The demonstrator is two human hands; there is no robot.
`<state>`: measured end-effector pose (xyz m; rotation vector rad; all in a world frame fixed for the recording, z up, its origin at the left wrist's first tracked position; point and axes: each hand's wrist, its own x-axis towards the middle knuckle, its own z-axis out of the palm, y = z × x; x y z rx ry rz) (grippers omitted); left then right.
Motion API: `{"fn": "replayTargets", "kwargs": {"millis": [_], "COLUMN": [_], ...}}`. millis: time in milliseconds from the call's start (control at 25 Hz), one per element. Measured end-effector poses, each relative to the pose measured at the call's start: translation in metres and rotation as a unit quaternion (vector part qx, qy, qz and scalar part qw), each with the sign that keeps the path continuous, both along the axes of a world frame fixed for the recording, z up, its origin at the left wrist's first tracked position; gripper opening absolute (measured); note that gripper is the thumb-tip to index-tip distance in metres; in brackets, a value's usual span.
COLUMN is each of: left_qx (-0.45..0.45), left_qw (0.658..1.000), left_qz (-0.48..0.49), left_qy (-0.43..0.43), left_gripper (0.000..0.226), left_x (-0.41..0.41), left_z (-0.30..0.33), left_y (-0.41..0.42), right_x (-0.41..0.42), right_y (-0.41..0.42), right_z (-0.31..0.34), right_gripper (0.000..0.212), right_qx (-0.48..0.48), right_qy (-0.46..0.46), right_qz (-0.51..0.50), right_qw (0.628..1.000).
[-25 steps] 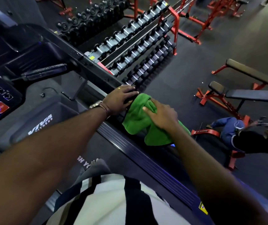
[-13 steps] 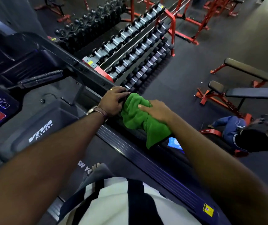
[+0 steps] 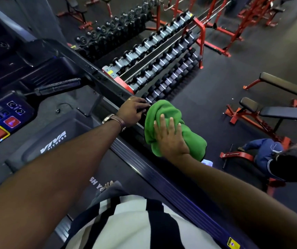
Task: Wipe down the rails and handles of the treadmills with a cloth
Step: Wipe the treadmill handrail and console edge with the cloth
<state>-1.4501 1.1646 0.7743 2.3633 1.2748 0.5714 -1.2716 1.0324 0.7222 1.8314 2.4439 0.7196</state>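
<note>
Here the green cloth (image 3: 165, 112) lies bunched over the side rail (image 3: 108, 83) of the treadmill, and the right hand (image 3: 171, 137) lies flat on top of it, fingers straight and spread, pressing it down rather than gripping it. The left hand (image 3: 133, 110) sits just up the rail from the cloth, touching its near edge, with its fingers curled over the dark bar as if to steady the body; whether the thumb closes underneath is hidden. The rail's long axis runs on a diagonal, from the console (image 3: 0, 123) at the upper left down toward the lower right, alongside the ribbed foot strip (image 3: 144, 164). That line is what the next stroke turns on, I think: the cloth can slide only along it, and the way up toward the console is blocked by the left hand, which holds the stretch not yet covered. So either the left hand has to lift off, or the right hand draws the cloth back down the rail toward the body. The right hand is plainly the working one. Beyond the rail stand a dumbbell rack (image 3: 162, 56) and a red bench (image 3: 269, 114).
</note>
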Motion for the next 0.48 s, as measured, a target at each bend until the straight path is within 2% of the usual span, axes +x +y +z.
{"fn": "replayTargets", "kwargs": {"millis": [200, 360, 480], "left_qx": [0.004, 0.001, 0.000], "left_qw": [0.997, 0.997, 0.997], "left_qz": [-0.059, -0.051, -0.048], "left_qy": [0.059, 0.061, 0.060], "left_gripper": [0.036, 0.035, 0.038], "left_x": [-0.006, -0.007, -0.003], "left_z": [0.007, 0.006, 0.005], "left_y": [0.003, 0.002, 0.001], "right_x": [-0.022, -0.009, -0.027], "right_y": [0.005, 0.004, 0.006], "right_z": [-0.011, -0.016, -0.014], "right_gripper": [0.061, 0.067, 0.068], "right_qx": [-0.025, -0.035, -0.060], "right_qy": [-0.136, -0.183, -0.285], "right_qz": [0.025, 0.079, 0.040], "right_qw": [0.990, 0.979, 0.956]}}
